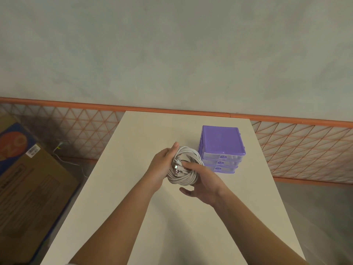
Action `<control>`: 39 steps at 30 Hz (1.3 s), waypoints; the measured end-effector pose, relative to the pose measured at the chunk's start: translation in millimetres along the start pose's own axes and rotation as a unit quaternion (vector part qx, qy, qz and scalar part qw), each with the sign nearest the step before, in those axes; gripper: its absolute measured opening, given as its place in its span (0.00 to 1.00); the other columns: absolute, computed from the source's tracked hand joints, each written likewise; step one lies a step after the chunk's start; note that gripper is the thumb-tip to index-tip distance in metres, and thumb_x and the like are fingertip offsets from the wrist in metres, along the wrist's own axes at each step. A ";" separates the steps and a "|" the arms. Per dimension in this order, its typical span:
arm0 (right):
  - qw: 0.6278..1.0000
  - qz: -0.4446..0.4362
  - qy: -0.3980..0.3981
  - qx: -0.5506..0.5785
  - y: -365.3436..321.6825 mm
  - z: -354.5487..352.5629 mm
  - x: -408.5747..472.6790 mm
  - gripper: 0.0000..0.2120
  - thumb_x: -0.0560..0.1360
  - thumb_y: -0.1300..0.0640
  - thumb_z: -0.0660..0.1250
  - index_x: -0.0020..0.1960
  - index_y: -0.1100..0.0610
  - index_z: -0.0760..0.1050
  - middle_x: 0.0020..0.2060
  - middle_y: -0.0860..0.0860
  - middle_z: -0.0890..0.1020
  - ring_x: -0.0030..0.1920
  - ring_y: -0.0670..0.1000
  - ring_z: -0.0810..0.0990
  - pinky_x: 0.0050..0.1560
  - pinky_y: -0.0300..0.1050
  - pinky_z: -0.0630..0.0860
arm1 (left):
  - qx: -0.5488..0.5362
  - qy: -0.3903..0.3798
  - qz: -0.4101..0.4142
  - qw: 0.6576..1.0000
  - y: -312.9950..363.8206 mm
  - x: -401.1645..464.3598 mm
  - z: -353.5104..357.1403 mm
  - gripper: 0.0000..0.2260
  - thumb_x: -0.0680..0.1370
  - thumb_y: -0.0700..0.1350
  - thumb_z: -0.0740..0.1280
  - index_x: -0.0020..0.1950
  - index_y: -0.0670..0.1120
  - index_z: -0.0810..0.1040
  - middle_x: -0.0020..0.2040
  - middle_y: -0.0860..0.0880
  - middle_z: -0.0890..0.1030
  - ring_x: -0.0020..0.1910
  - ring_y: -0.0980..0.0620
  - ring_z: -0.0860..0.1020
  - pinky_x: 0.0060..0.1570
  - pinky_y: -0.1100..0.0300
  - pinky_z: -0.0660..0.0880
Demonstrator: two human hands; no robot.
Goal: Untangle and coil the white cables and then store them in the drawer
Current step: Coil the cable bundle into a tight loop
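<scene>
Coiling looks done: white cables (184,167) bundled, both hands' fingers wrapped round it, left hand (162,165), right hand (202,180), above tabletop (152,217). Purple drawer unit (221,148) just beside, drawers all closed. Storing left.

Both hands — left hand (162,165) and right hand (203,180) — are gripping the coiled white cables (184,166) above the counter (172,217), just beside the purple drawer unit (221,146).
</scene>
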State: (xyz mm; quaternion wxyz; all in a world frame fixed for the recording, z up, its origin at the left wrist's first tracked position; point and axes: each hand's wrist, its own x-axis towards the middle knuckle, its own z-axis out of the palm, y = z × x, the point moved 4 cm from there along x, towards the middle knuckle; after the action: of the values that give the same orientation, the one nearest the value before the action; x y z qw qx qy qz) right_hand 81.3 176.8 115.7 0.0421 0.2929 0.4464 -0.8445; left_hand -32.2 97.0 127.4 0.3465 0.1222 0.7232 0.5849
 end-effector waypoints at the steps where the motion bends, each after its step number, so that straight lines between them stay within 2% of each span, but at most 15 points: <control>1: 1.000 0.003 0.000 0.001 -0.5 -0.5 -0.1 0.17 0.73 0.52 0.71 0.61 0.55 0.79 0.53 0.53 0.83 0.54 0.53 0.80 0.58 0.55 0.74 | 0.012 0.011 0.002 1.000 0.5 -0.8 -1.8 0.33 0.68 0.71 0.65 0.54 0.44 0.82 0.49 0.43 0.85 0.49 0.47 0.83 0.59 0.45 0.78; 3: 1.000 0.011 -0.012 -0.002 -1.0 -1.1 -0.9 0.16 0.73 0.54 0.70 0.60 0.55 0.79 0.51 0.53 0.83 0.53 0.53 0.79 0.57 0.55 0.74 | 0.029 0.026 0.001 0.999 1.0 -0.3 -5.8 0.40 0.62 0.74 0.65 0.52 0.38 0.81 0.48 0.39 0.83 0.45 0.47 0.82 0.57 0.44 0.77; 4: 1.000 0.014 -0.023 -0.008 -1.7 -1.0 -1.4 0.15 0.73 0.54 0.70 0.59 0.54 0.79 0.51 0.53 0.82 0.52 0.52 0.80 0.56 0.55 0.74 | 0.031 0.024 -0.005 0.999 0.2 0.9 -6.4 0.40 0.62 0.74 0.65 0.50 0.38 0.81 0.47 0.40 0.84 0.44 0.48 0.81 0.57 0.44 0.77; 7: 0.998 0.019 -0.036 -0.038 -2.2 -1.7 -0.9 0.15 0.73 0.54 0.70 0.59 0.55 0.79 0.51 0.52 0.83 0.53 0.51 0.80 0.55 0.55 0.75 | -0.012 -0.018 -0.034 0.999 -3.5 4.1 -2.9 0.24 0.73 0.67 0.66 0.49 0.46 0.81 0.45 0.50 0.82 0.43 0.55 0.80 0.52 0.55 0.78; 11: 0.994 0.014 0.072 -0.079 1.9 -10.4 3.2 0.18 0.70 0.52 0.75 0.59 0.55 0.80 0.49 0.50 0.85 0.52 0.51 0.82 0.55 0.52 0.76 | -0.137 -0.125 -0.052 0.981 -1.8 -1.7 6.2 0.22 0.81 0.57 0.60 0.64 0.40 0.76 0.38 0.51 0.79 0.36 0.57 0.79 0.40 0.62 0.76; 14: 0.984 -0.009 0.138 -0.112 1.9 -17.9 5.2 0.20 0.67 0.51 0.78 0.57 0.56 0.80 0.49 0.52 0.86 0.53 0.53 0.82 0.51 0.49 0.79 | -0.157 -0.163 -0.048 0.973 2.0 -5.8 7.0 0.22 0.82 0.55 0.59 0.66 0.39 0.75 0.48 0.47 0.83 0.47 0.53 0.82 0.48 0.58 0.77; 18: 0.992 -0.031 0.105 -0.067 1.6 -14.4 7.9 0.17 0.70 0.57 0.75 0.58 0.59 0.80 0.48 0.54 0.85 0.48 0.52 0.82 0.46 0.46 0.79 | -0.154 -0.128 -0.038 0.979 4.2 -6.5 10.4 0.17 0.82 0.55 0.59 0.54 0.42 0.74 0.32 0.54 0.79 0.33 0.59 0.80 0.37 0.63 0.75; 21: 0.997 -0.028 0.066 0.002 1.7 -10.0 10.3 0.18 0.72 0.62 0.73 0.60 0.63 0.79 0.49 0.57 0.85 0.47 0.53 0.82 0.42 0.44 0.78 | -0.164 -0.104 -0.027 0.981 4.8 -7.1 11.1 0.14 0.81 0.54 0.61 0.45 0.44 0.69 0.32 0.52 0.75 0.29 0.57 0.77 0.32 0.64 0.74; 23: 0.997 -0.016 0.070 0.008 1.2 -10.1 9.6 0.16 0.71 0.62 0.73 0.59 0.62 0.79 0.46 0.55 0.85 0.43 0.52 0.81 0.38 0.41 0.76 | -0.175 -0.102 -0.026 0.979 3.8 -6.7 11.9 0.14 0.81 0.54 0.62 0.43 0.45 0.69 0.33 0.52 0.74 0.30 0.57 0.76 0.35 0.63 0.74; 25: 0.997 0.002 0.081 -0.008 1.5 -10.8 8.9 0.15 0.69 0.62 0.74 0.56 0.59 0.80 0.42 0.53 0.83 0.39 0.49 0.77 0.34 0.39 0.70 | -0.186 -0.097 -0.029 0.977 1.5 -5.6 12.6 0.14 0.80 0.55 0.63 0.43 0.45 0.69 0.35 0.51 0.72 0.32 0.56 0.74 0.38 0.61 0.73; 28: 0.997 0.013 0.063 -0.047 2.8 -9.2 9.2 0.17 0.64 0.59 0.76 0.53 0.54 0.79 0.42 0.52 0.80 0.41 0.50 0.72 0.34 0.40 0.65 | -0.188 -0.082 -0.036 0.978 -2.2 -2.5 11.2 0.14 0.79 0.55 0.64 0.44 0.45 0.71 0.37 0.51 0.71 0.34 0.56 0.72 0.35 0.62 0.73; 31: 0.995 -0.011 0.065 -0.078 4.2 -8.3 13.3 0.16 0.65 0.58 0.76 0.52 0.57 0.80 0.42 0.53 0.80 0.41 0.50 0.71 0.34 0.40 0.64 | -0.192 -0.073 -0.044 0.978 -1.8 -2.8 8.9 0.14 0.79 0.56 0.64 0.48 0.44 0.74 0.37 0.51 0.71 0.34 0.57 0.73 0.35 0.61 0.74; 35: 0.979 -0.096 0.124 -0.129 -3.9 -10.9 14.6 0.31 0.63 0.47 0.76 0.59 0.65 0.76 0.39 0.55 0.80 0.33 0.50 0.72 0.32 0.41 0.69 | -0.202 -0.054 -0.043 0.977 -2.1 -2.8 6.5 0.18 0.80 0.58 0.63 0.56 0.43 0.74 0.37 0.51 0.70 0.33 0.56 0.72 0.37 0.60 0.71; 37: 0.967 -0.140 0.140 -0.162 -6.5 -13.8 10.7 0.31 0.69 0.40 0.72 0.61 0.61 0.72 0.42 0.52 0.79 0.37 0.50 0.76 0.35 0.40 0.71 | -0.209 -0.026 -0.041 0.977 -3.7 -0.8 3.0 0.18 0.80 0.58 0.62 0.56 0.43 0.74 0.38 0.51 0.70 0.36 0.55 0.71 0.40 0.58 0.71; 39: 0.957 -0.178 0.147 -0.177 -6.2 -17.3 5.9 0.20 0.79 0.42 0.62 0.60 0.57 0.70 0.46 0.48 0.77 0.44 0.45 0.78 0.39 0.33 0.73 | -0.223 -0.007 -0.040 0.974 -5.1 1.8 -1.6 0.18 0.80 0.58 0.61 0.57 0.44 0.74 0.38 0.50 0.70 0.37 0.54 0.70 0.42 0.56 0.71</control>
State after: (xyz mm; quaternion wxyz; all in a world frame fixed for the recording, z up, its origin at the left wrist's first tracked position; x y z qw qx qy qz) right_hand 82.3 195.1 109.6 -0.1240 0.3174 0.6349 -0.6934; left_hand -33.3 95.3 122.1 0.3926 0.0172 0.5768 0.7161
